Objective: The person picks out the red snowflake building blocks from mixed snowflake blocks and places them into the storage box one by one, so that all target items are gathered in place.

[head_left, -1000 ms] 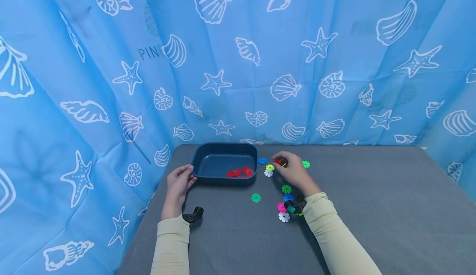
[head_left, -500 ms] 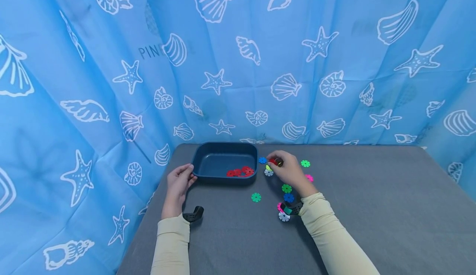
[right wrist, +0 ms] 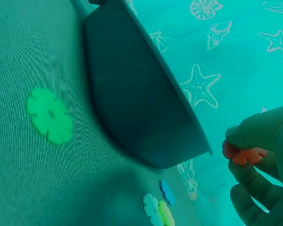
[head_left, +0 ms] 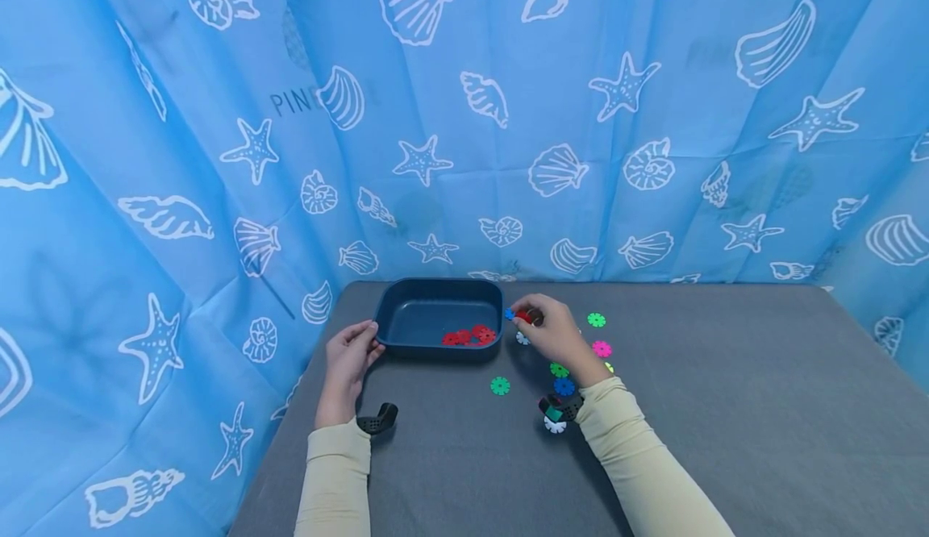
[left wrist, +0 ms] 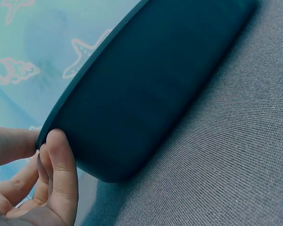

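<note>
My left hand (head_left: 347, 364) pinches the front left corner of a dark blue tray (head_left: 417, 352), with the thumb and fingers on its rim in the left wrist view. Several red notched discs (head_left: 482, 333) lie in the tray's front right part. Just right of the tray, my right hand (head_left: 559, 335) holds a red notched disc (right wrist: 247, 155) between thumb and fingers, above the table; whether it is more than one disc I cannot tell. Below this hand lie a blue disc (right wrist: 167, 192), a white disc (right wrist: 153, 209) and a yellow disc (right wrist: 166, 214).
A green disc (head_left: 500, 386) lies in front of the tray. More discs, such as a pink disc (head_left: 601, 349) and a bright green disc (head_left: 597, 320), are spread on the grey cloth (head_left: 450, 456) around the right arm. A blue shell-print curtain (head_left: 464, 198) hangs behind the table.
My right hand has moved left towards the tray with the red disc in its grip, now partly covering the yellow and blue discs. The left hand and the tray have stayed put.
</note>
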